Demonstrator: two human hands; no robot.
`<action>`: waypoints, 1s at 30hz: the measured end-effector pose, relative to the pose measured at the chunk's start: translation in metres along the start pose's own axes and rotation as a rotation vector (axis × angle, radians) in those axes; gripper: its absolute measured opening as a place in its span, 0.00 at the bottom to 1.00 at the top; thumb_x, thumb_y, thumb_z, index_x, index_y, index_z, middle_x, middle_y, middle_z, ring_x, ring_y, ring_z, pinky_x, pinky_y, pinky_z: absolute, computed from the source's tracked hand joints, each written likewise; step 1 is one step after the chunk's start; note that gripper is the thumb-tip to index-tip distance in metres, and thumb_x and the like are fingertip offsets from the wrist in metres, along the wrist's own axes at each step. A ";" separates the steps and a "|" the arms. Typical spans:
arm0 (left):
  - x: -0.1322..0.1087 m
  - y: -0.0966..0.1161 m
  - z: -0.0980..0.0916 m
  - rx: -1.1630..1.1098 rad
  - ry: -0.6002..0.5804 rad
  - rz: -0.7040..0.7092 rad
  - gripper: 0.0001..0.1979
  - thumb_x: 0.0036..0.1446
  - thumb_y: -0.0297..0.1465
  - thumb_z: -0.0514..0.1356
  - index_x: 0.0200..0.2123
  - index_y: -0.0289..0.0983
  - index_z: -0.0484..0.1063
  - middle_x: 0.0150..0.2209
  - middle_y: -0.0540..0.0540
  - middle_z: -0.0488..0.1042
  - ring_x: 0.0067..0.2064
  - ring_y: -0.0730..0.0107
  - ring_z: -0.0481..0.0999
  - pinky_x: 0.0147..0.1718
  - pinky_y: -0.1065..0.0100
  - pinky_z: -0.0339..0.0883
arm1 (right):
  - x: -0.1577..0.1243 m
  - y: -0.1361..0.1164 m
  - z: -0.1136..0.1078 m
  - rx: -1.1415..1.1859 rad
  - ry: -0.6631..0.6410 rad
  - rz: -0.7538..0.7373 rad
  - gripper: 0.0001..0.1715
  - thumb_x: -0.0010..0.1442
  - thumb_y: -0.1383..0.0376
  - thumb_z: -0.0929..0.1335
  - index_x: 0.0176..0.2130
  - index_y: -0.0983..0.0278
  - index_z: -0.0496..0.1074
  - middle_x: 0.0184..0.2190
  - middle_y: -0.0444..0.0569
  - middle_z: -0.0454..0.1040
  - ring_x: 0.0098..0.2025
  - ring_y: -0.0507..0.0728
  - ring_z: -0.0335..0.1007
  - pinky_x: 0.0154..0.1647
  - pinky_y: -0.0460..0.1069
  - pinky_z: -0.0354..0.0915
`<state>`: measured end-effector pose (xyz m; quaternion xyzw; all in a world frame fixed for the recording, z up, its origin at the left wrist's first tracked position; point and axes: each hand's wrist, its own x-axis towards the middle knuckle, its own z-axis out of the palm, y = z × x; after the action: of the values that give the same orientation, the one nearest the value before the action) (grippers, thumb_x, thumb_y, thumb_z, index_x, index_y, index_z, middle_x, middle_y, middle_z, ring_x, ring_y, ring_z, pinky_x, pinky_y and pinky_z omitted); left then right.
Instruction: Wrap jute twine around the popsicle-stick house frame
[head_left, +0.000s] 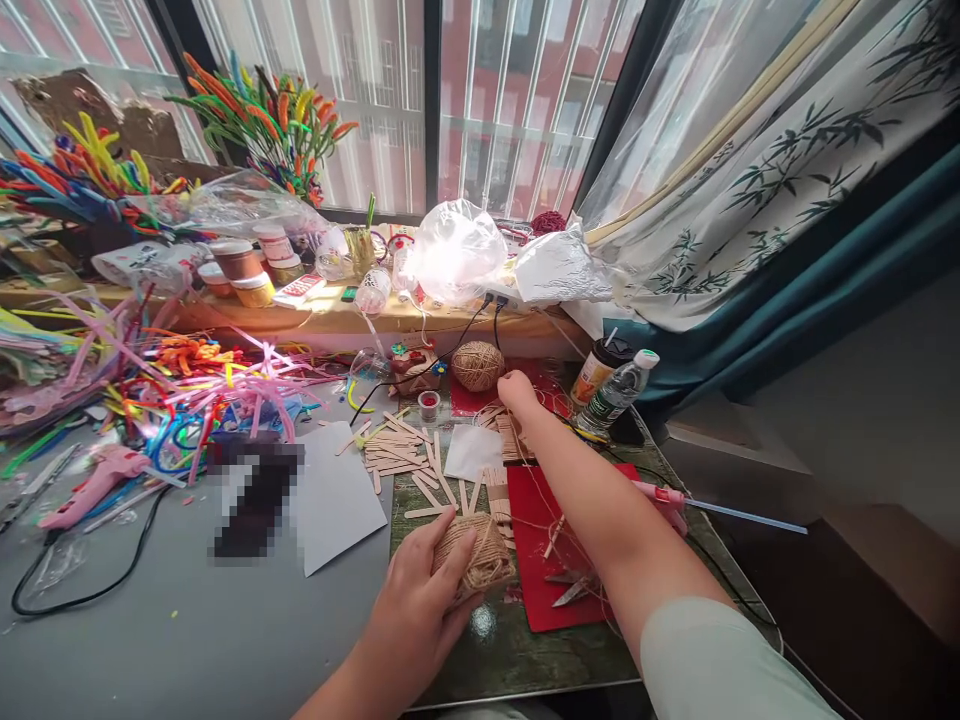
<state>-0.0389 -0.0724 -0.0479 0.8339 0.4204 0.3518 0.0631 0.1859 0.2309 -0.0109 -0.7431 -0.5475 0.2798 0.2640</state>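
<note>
My left hand (426,585) is wrapped round a twine-wound block (480,560) above the front of the table. The twine on it lies in close parallel turns, with a knotted-looking patch at its near end. My right hand (517,392) reaches far forward, closed, just right of a ball of twine (478,366). What its fingers hold, if anything, is hidden. Loose twine strands run across a red sheet (536,590) under my right arm. Scissors (571,590) lie partly covered on that sheet.
Craft sticks (394,447) lie scattered beyond my left hand, beside white paper (337,500). A water bottle (619,390) and a drink cup (596,370) stand at the right back. Pink glue guns (97,487) lie on both sides. Pipe cleaners (247,400) heap at the left.
</note>
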 end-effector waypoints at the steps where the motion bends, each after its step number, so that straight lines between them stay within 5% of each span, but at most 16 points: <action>1: 0.000 0.000 0.000 -0.002 -0.004 0.000 0.34 0.70 0.30 0.62 0.75 0.45 0.55 0.72 0.30 0.61 0.69 0.45 0.68 0.60 0.45 0.75 | 0.002 -0.001 -0.004 0.097 0.022 0.018 0.21 0.73 0.58 0.71 0.60 0.63 0.73 0.59 0.55 0.75 0.55 0.62 0.77 0.55 0.61 0.77; 6: 0.000 0.001 0.002 0.013 -0.007 0.007 0.33 0.70 0.31 0.62 0.74 0.44 0.57 0.71 0.29 0.61 0.69 0.45 0.68 0.61 0.46 0.74 | 0.004 -0.020 -0.043 0.554 0.153 -0.007 0.22 0.73 0.58 0.71 0.60 0.64 0.72 0.58 0.55 0.75 0.54 0.62 0.78 0.54 0.61 0.77; 9: 0.000 0.002 0.002 0.030 -0.009 -0.001 0.33 0.70 0.31 0.63 0.74 0.44 0.58 0.71 0.29 0.62 0.68 0.44 0.69 0.60 0.46 0.74 | -0.010 -0.043 -0.073 0.752 0.239 -0.127 0.13 0.78 0.59 0.62 0.50 0.62 0.72 0.44 0.47 0.77 0.37 0.51 0.76 0.39 0.48 0.76; 13: 0.000 0.002 0.002 0.032 -0.008 -0.016 0.33 0.69 0.32 0.63 0.74 0.45 0.58 0.71 0.30 0.63 0.68 0.44 0.70 0.61 0.47 0.74 | -0.061 -0.058 -0.110 0.873 0.292 -0.354 0.12 0.76 0.61 0.60 0.37 0.58 0.64 0.32 0.39 0.69 0.22 0.46 0.58 0.24 0.41 0.62; 16: 0.000 0.001 0.003 0.023 -0.021 -0.024 0.33 0.69 0.32 0.63 0.74 0.45 0.58 0.72 0.31 0.62 0.69 0.44 0.69 0.62 0.47 0.73 | -0.104 -0.036 -0.131 0.648 0.411 -0.707 0.09 0.72 0.64 0.62 0.37 0.58 0.64 0.30 0.42 0.67 0.24 0.50 0.59 0.27 0.46 0.61; 18: 0.000 0.001 0.003 0.024 -0.026 -0.023 0.33 0.69 0.32 0.63 0.74 0.45 0.58 0.72 0.31 0.62 0.69 0.44 0.68 0.62 0.46 0.72 | -0.122 -0.011 -0.137 0.150 0.439 -0.681 0.05 0.70 0.66 0.65 0.38 0.59 0.67 0.32 0.46 0.70 0.31 0.55 0.67 0.36 0.50 0.67; 20: 0.000 0.002 0.004 0.037 -0.024 -0.026 0.33 0.70 0.31 0.62 0.74 0.45 0.57 0.72 0.30 0.61 0.69 0.43 0.68 0.61 0.45 0.73 | -0.129 0.014 -0.135 -0.295 0.328 -0.527 0.04 0.68 0.68 0.66 0.39 0.62 0.71 0.33 0.54 0.74 0.39 0.62 0.72 0.45 0.56 0.69; 23: 0.001 0.003 0.003 0.044 -0.034 -0.022 0.34 0.71 0.31 0.61 0.75 0.46 0.55 0.72 0.30 0.61 0.68 0.43 0.69 0.60 0.44 0.73 | -0.139 0.044 -0.119 -0.440 0.191 -0.461 0.07 0.65 0.73 0.67 0.40 0.67 0.77 0.41 0.65 0.78 0.52 0.71 0.73 0.56 0.63 0.67; 26: 0.003 0.003 0.001 0.015 -0.064 -0.026 0.36 0.71 0.31 0.62 0.76 0.49 0.53 0.72 0.32 0.60 0.69 0.43 0.67 0.63 0.42 0.70 | -0.166 0.061 -0.095 -0.370 -0.016 -0.634 0.15 0.66 0.71 0.68 0.51 0.63 0.79 0.57 0.60 0.77 0.64 0.68 0.69 0.69 0.62 0.62; 28: 0.005 0.002 -0.001 -0.008 -0.088 -0.066 0.36 0.71 0.31 0.61 0.77 0.50 0.51 0.73 0.33 0.58 0.70 0.43 0.65 0.65 0.41 0.68 | -0.190 0.066 -0.080 -0.162 -0.234 -0.794 0.22 0.71 0.66 0.67 0.62 0.62 0.74 0.66 0.57 0.71 0.70 0.65 0.64 0.74 0.62 0.58; 30: 0.008 0.000 -0.003 -0.023 -0.116 -0.127 0.38 0.71 0.31 0.60 0.77 0.50 0.48 0.74 0.34 0.56 0.71 0.44 0.64 0.66 0.41 0.67 | -0.211 0.067 -0.067 0.048 -0.473 -0.795 0.30 0.74 0.58 0.67 0.71 0.59 0.64 0.70 0.56 0.68 0.71 0.64 0.64 0.72 0.61 0.61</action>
<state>-0.0377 -0.0671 -0.0410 0.8238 0.4641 0.3028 0.1192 0.2265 0.0049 0.0167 -0.3850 -0.8284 0.3315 0.2359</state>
